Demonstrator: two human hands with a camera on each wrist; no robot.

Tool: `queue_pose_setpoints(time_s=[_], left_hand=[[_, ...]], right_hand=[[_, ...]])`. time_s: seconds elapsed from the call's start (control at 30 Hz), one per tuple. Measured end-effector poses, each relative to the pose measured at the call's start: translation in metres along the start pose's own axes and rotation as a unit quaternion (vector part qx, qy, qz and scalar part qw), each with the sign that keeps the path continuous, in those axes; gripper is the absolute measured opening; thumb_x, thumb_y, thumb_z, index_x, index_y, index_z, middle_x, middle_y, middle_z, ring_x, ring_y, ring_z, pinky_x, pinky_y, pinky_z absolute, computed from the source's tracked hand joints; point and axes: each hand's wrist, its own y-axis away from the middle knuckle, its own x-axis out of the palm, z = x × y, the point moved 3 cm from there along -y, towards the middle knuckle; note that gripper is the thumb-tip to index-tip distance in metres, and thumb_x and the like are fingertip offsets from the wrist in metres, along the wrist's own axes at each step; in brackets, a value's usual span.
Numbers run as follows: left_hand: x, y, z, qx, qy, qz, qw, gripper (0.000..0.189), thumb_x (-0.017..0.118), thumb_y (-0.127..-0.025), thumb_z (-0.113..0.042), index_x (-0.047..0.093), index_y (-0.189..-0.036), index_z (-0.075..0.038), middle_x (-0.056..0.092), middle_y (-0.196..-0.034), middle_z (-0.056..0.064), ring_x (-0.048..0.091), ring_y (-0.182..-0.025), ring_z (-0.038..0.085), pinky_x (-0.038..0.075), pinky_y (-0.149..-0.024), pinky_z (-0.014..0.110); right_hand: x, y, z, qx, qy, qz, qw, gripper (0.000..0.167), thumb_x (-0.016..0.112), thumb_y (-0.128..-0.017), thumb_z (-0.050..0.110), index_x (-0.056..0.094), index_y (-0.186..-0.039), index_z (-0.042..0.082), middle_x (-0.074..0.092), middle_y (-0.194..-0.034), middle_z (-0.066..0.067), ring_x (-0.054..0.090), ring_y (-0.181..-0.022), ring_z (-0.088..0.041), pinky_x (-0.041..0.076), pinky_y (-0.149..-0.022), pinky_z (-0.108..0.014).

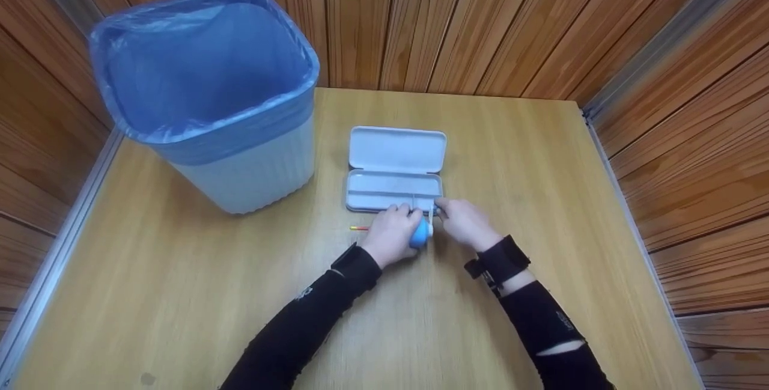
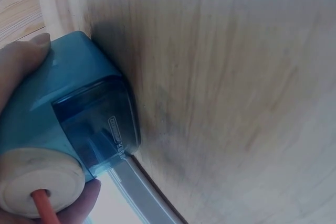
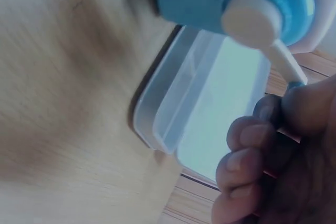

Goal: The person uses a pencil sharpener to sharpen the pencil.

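My left hand (image 1: pixel 392 235) grips a blue crank pencil sharpener (image 2: pixel 79 72) on the table, thumb on one side and fingers on the other. From the round cream face of the sharpener sticks an orange-red pencil (image 2: pixel 45 206), its end pointing left in the head view. A dark see-through shavings drawer (image 2: pixel 100 124) shows on the sharpener's side. My right hand (image 1: pixel 468 222) pinches the knob of the white crank (image 3: pixel 286 62) between thumb and forefinger, its other fingers curled. Just beyond both hands lies an open pencil case (image 1: pixel 393 182), lid tipped back, with a divided tray inside.
A large pale bin (image 1: pixel 258 173) lined with a blue bag (image 1: pixel 204 71) stands at the back left of the wooden table (image 1: pixel 180 294). Wood-plank walls (image 1: pixel 408 23) enclose the back and both sides.
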Motion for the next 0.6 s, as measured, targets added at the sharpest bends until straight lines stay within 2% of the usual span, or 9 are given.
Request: queue_pose_setpoints(time_s=[0.07, 0.2, 0.3, 0.47, 0.6], left_hand=[[0.001, 0.0, 0.001, 0.001, -0.001, -0.003, 1.0, 0.065, 0.088, -0.067, -0.041, 0.059, -0.117, -0.01, 0.066, -0.103, 0.008, 0.064, -0.087, 0.025, 0.055, -0.071, 0.036], [0.002, 0.001, -0.001, 0.003, -0.008, -0.02, 0.9998, 0.066, 0.088, -0.065, -0.042, 0.061, -0.115, -0.01, 0.066, -0.1, 0.008, 0.064, -0.084, 0.025, 0.056, -0.07, 0.036], [0.002, 0.001, -0.001, 0.004, -0.012, -0.029, 0.9995, 0.066, 0.089, -0.063, -0.042, 0.061, -0.114, -0.01, 0.066, -0.099, 0.007, 0.064, -0.083, 0.025, 0.056, -0.069, 0.036], [0.0, 0.001, -0.001, 0.001, -0.006, -0.021, 0.9998, 0.064, 0.088, -0.065, -0.041, 0.062, -0.115, -0.01, 0.067, -0.101, 0.007, 0.064, -0.084, 0.025, 0.055, -0.07, 0.036], [-0.001, 0.0, -0.001, -0.002, 0.0, -0.02, 0.9998, 0.062, 0.088, -0.065, -0.04, 0.062, -0.113, -0.011, 0.066, -0.101, 0.007, 0.064, -0.084, 0.025, 0.055, -0.069, 0.036]], right_hand=[[0.004, -0.007, -0.002, 0.008, 0.003, 0.01, 0.9999, 0.02, 0.049, -0.097, 0.009, 0.065, -0.107, 0.003, 0.064, -0.09, -0.013, 0.056, -0.08, -0.025, 0.047, -0.072, -0.039], [0.013, -0.015, -0.006, 0.0, 0.026, 0.012, 0.9996, 0.009, 0.049, -0.092, 0.005, 0.056, -0.086, 0.008, 0.048, -0.074, -0.004, 0.048, -0.071, -0.023, 0.038, -0.061, -0.033], [0.02, -0.018, -0.008, -0.002, 0.035, 0.014, 0.9993, 0.013, 0.049, -0.089, 0.003, 0.047, -0.078, 0.01, 0.039, -0.069, -0.002, 0.044, -0.066, -0.022, 0.032, -0.057, -0.03], [0.033, -0.019, -0.011, 0.001, 0.033, 0.026, 0.9991, 0.009, 0.052, -0.092, 0.009, 0.06, -0.089, 0.009, 0.056, -0.078, -0.006, 0.051, -0.072, -0.023, 0.041, -0.062, -0.034], [0.044, -0.014, -0.012, -0.003, 0.041, 0.028, 0.9987, 0.017, 0.053, -0.095, 0.017, 0.067, -0.1, 0.01, 0.069, -0.093, -0.012, 0.06, -0.08, -0.027, 0.05, -0.07, -0.044]])
